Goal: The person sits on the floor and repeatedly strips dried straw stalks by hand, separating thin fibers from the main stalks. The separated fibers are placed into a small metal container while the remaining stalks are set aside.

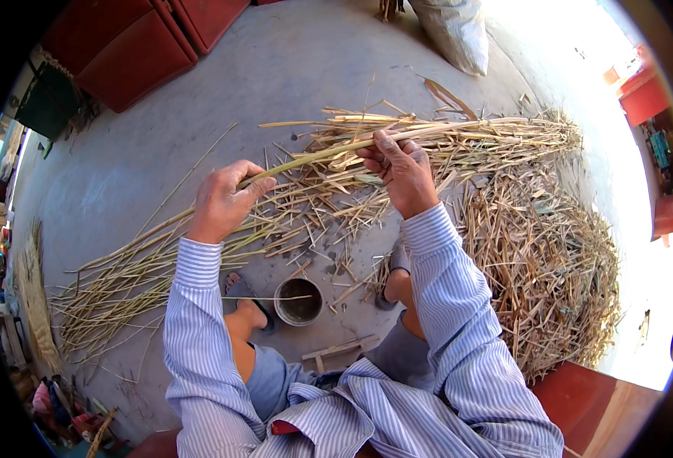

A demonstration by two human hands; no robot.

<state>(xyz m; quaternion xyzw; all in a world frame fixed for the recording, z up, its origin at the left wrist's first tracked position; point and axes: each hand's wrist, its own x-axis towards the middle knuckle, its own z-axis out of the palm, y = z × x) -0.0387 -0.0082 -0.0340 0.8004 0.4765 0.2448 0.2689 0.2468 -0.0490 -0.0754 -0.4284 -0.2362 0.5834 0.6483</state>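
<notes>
A long pale straw-like stalk [317, 156] stretches between my hands above the floor. My left hand [228, 200] is closed around its left part, thumb pointing along it. My right hand [404, 172] pinches the stalk farther right, fingers curled. Beneath and beyond it lies a pile of cut dry stalks [504, 136], with short broken pieces scattered below. Thinner, greener stalks [123, 309] fan out on the floor past my left hand. Between my feet stands a small metal bowl [298, 324] of dark liquid, a thin stick lying across its top.
At the right rises a large heap of dry leaf sheaths [546, 267]. A wooden piece [340, 347] lies near my knees. Red furniture [134, 65] stands far left, a white sack [455, 34] at the back. A bundle of fine straw [35, 298] lies at the left edge.
</notes>
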